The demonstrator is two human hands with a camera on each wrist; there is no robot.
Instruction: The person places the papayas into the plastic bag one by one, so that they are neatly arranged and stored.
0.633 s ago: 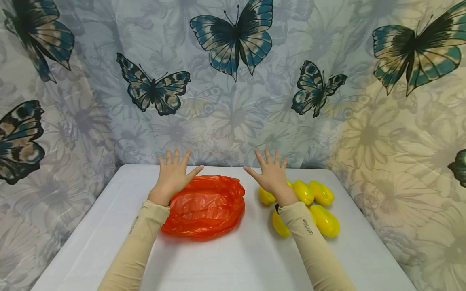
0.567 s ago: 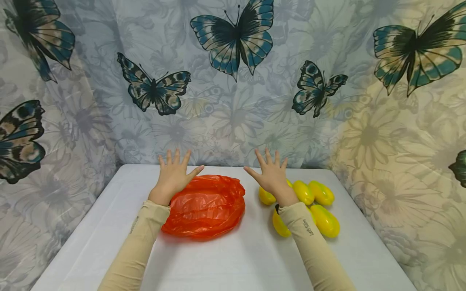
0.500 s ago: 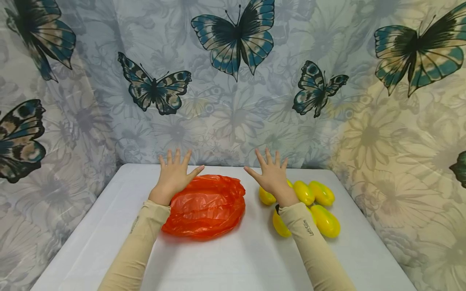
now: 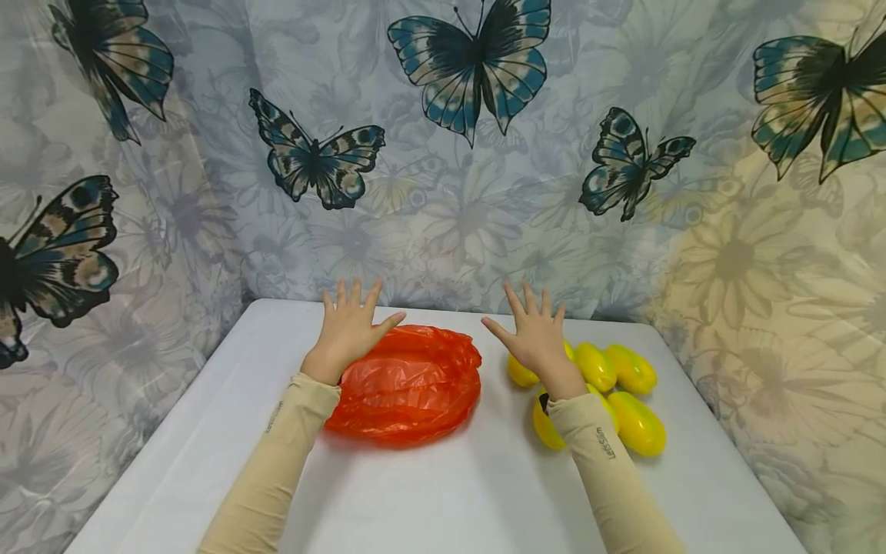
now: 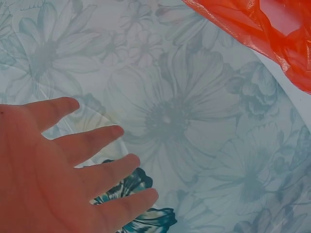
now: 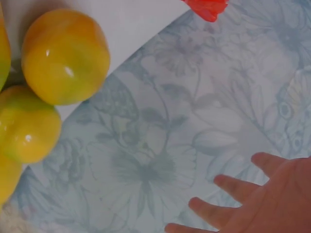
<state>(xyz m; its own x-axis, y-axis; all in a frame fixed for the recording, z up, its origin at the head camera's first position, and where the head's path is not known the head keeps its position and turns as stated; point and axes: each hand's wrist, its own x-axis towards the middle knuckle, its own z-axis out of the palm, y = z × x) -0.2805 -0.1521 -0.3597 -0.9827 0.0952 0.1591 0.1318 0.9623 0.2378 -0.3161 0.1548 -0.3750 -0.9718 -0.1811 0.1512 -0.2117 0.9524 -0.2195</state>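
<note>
Head view: I am seeing left hand (image 4: 346,337) and right hand (image 4: 538,344) hovering, fingers splayed, holding nothing; a red plastic bag (image 4: 411,396) is lying on the table (image 4: 429,500) nearer the left, contents indiscernible. Left wrist: the bag's edge is showing. Right wrist: yellow mangoes (image 6: 66,56) are lying clustered, outside the bag.

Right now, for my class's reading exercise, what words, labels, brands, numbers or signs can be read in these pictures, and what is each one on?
"LetsSlim" (small; any apostrophe is unclear): on the right sleeve.
Dark lettering on the left sleeve: too small to read.
No text visible on the red bag, yellow fruits or patterned backdrop.
</note>
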